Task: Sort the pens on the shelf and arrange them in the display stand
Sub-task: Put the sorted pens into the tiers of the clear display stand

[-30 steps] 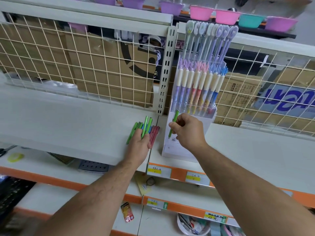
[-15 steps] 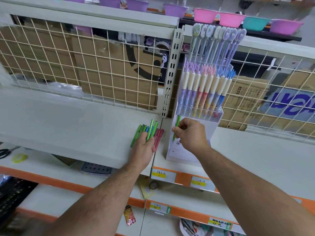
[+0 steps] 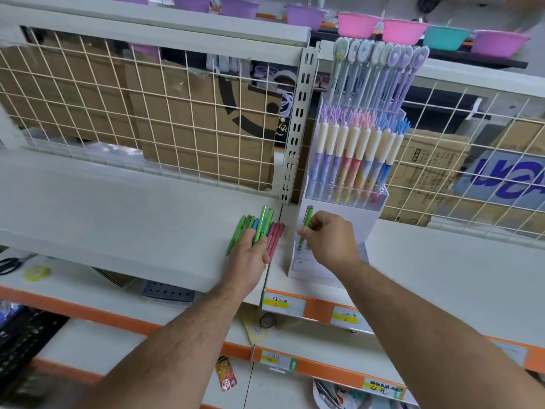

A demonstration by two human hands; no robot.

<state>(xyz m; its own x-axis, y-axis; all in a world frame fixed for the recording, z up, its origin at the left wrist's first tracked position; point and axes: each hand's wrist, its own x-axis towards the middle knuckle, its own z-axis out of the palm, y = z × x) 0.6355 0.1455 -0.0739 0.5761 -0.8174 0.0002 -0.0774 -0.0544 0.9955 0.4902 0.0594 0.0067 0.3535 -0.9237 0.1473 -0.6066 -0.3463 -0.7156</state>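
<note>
Your right hand (image 3: pixel 327 240) has turned its green pen (image 3: pixel 306 221) more upright, in front of the display stand (image 3: pixel 358 221).
This hand pinches the pen between thumb and curled fingers, before the white front of the stand, just below the clear compartment full of pastel pens (image 3: pixel 351 160). Your left hand (image 3: pixel 250 258) stays flat, fingers stretched, on the loose pile of pens (image 3: pixel 275 236), green, blue and red, on the shelf (image 3: pixel 118 208) just left of the stand.

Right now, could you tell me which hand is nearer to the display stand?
Right. The right hand holds a green pen in front of the display stand; the left hand rests on the loose pens to its left.
</note>
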